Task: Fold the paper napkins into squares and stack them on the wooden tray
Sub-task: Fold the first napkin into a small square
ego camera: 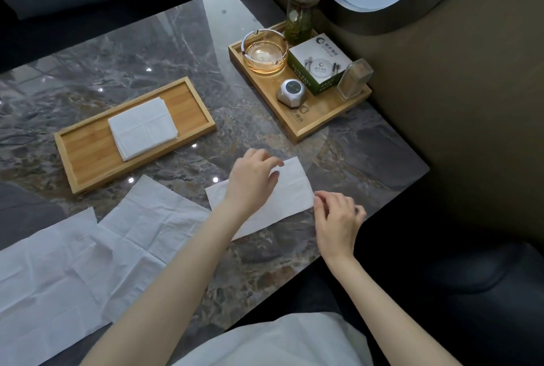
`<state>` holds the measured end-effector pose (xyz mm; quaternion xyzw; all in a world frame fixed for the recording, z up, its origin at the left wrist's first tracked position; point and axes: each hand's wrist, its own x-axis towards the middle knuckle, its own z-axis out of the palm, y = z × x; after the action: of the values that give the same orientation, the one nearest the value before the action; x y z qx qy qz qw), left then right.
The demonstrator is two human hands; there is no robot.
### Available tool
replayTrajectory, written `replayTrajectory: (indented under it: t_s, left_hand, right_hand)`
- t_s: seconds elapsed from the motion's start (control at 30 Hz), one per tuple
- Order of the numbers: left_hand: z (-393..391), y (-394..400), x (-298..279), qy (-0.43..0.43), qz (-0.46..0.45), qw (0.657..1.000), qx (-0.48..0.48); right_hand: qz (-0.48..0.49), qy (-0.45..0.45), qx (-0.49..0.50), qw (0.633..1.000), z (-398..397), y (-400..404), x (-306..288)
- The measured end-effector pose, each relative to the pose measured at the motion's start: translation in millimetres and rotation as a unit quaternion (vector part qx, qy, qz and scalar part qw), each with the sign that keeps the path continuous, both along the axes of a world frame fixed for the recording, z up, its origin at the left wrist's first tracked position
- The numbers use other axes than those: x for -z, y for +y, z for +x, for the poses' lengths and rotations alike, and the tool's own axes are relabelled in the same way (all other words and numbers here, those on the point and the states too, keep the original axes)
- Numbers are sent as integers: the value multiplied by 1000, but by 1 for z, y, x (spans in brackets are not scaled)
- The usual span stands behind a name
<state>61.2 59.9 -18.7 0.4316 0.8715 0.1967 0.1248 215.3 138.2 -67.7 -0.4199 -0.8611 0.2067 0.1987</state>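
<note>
Pinching napkin (282, 197) corners: left hand (253, 180), right hand (338, 218).

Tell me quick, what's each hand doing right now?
Left hand: pinching the napkin's far corner.
Right hand: pinching its right corner.

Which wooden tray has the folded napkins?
The long narrow tray on the left, holding only the white napkin stack. The squarer tray by the wall carries an ashtray, box and plant.
</note>
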Motion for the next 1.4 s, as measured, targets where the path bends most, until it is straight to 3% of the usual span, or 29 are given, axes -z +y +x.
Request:
replayTrajectory:
  t_s: [0.1,0.23,0.37,0.57,0.77,0.87,0.97,1.23,1.4]
  left_hand:
    - [-10,27,11,-12,-27,999,22]
    - [-12,43,27,18,-53,998,7]
    - [-10,44,35,3,-23,999,-28]
    - [-7,41,35,-86,31,994,-65]
    - [-21,25,5,-227,88,955,-170]
    - [-34,13,-16,-301,119,926,-194]
    - [-41,0,-40,-345,159,904,-193]
    - [-25,-39,-102,-341,324,867,-166]
    - [-7,-67,-103,-359,322,865,-139]
  right_hand:
    - [-28,-39,22,999,-1,1,5]
    - [13,-81,-17,996,-3,-1,8]
    - [16,-67,-28,997,-4,-3,7]
    - [-97,-37,-31,994,-8,7,-1]
    - [-340,60,-64,936,-24,31,-38]
    - [-405,104,-70,906,-44,40,-63]
    - [-431,129,-86,889,-65,50,-89]
    - [-450,211,-215,840,-75,58,-145]
    - [-425,189,-261,846,-54,55,-142]
